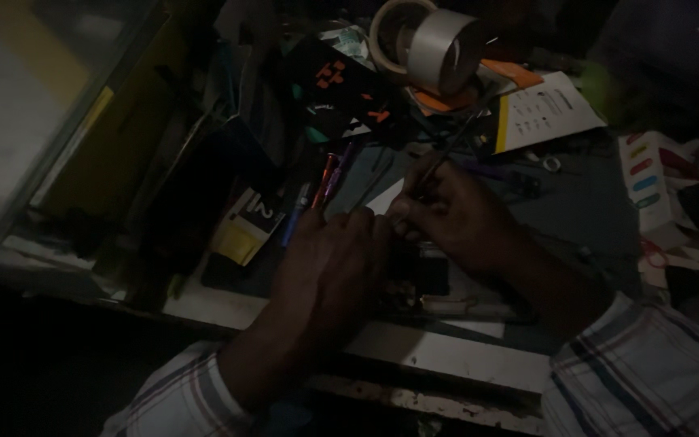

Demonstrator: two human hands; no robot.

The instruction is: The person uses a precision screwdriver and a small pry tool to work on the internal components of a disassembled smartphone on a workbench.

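Surface: dim, cluttered workbench (pixel 584 210) with a pale, worn front edge; the light is poor and much of it is in shadow.
Left side: large pale sheet or panel (pixel 10 121), blurred, with a yellow shape beside it; what they are cannot be told.
Sleeves: two, both checked in light cloth, one at each lower corner.
Left hand (pixel 329 271): knuckles up, fingers curled narrow and pressed down on the near side of a dark flat device (pixel 426 275); what lies under the palm is hidden.
Right hand (pixel 455 218): closed in a pinch around a thin dark tool (pixel 446 154), whose shaft slants up and away toward the tape rolls; its tip is hidden between the two hands.
Dark flat device: one, lying on the bench between and just below the hands, touching both; its far part is covered by the right hand.
Tape rolls (pixel 422 44): two, one tan and one grey, leaning together at the top of the bench, well apart from the hands.
Printed paper sheet (pixel 548 109): one, white with a yellow stripe, to the right of the rolls.
Box with coloured ovals (pixel 645 182): one, white, at the right edge.
Pens (pixel 325 182): about three, red, purple and blue, lying just beyond the left hand.
Small ring (pixel 552 163): one, pale, near the paper sheet.
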